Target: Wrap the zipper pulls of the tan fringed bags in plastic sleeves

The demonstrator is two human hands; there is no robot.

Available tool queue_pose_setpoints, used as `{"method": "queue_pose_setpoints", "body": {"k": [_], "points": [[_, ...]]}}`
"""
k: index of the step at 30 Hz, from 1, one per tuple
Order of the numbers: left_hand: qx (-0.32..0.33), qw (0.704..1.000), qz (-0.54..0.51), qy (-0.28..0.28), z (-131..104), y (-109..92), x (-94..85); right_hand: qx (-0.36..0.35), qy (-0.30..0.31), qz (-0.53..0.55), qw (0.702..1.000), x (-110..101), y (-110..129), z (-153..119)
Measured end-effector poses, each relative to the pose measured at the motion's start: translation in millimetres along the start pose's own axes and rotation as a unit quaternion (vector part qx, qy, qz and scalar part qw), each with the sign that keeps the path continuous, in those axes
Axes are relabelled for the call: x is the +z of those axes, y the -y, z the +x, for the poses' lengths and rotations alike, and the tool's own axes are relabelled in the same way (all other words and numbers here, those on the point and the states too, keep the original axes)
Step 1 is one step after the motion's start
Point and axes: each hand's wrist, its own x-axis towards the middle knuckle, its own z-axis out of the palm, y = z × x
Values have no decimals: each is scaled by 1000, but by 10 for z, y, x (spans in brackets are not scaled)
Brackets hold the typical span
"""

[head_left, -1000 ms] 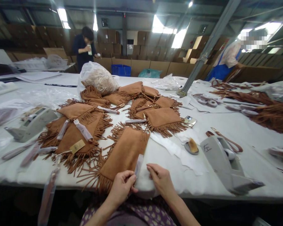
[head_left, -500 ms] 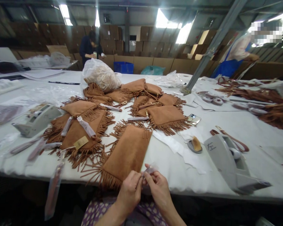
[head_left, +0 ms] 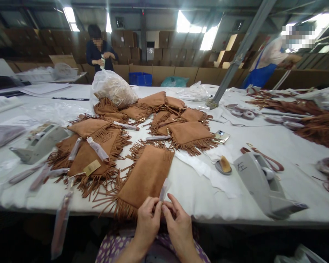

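Observation:
My left hand (head_left: 149, 218) and my right hand (head_left: 178, 221) meet at the table's front edge, fingertips pinched together. Between them is a small piece of clear plastic wrap (head_left: 163, 189), its end sticking up; anything inside it is hidden by the fingers. Just beyond lies a brown fringed suede bag (head_left: 148, 174). More fringed bags are piled to the left, with wrapped straps (head_left: 98, 149) and a gold tag (head_left: 91, 167) on top. Behind, another bag (head_left: 192, 133) rests on a further group.
Grey tape dispensers stand at the right (head_left: 263, 182) and left (head_left: 40, 142). A phone (head_left: 222, 136) and a small round dish (head_left: 223, 166) lie right of the bags. A metal post (head_left: 235, 62) rises from the table. Two people are beyond it. One wrapped strap (head_left: 61, 223) hangs over the front edge.
The plastic between my hands now points upward, and my fingertips have shifted slightly left and down. The view has shifted a little. The person at the back left has straightened up.

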Motion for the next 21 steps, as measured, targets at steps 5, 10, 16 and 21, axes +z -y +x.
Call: {"method": "queue_pose_setpoints", "body": {"k": [5, 10, 16, 21], "points": [[72, 997, 35, -1, -35, 34, 56, 8, -12, -8, 1000, 1, 20, 41], [98, 995, 19, 24, -47, 48, 61, 7, -26, 11, 1000, 1, -107, 91], [64, 997, 15, 44, -22, 15, 24, -29, -20, 18, 999, 8, -215, 108], [-22, 997, -43, 54, 48, -87, -50, -43, 4, 65, 997, 45, -222, 164]]}}
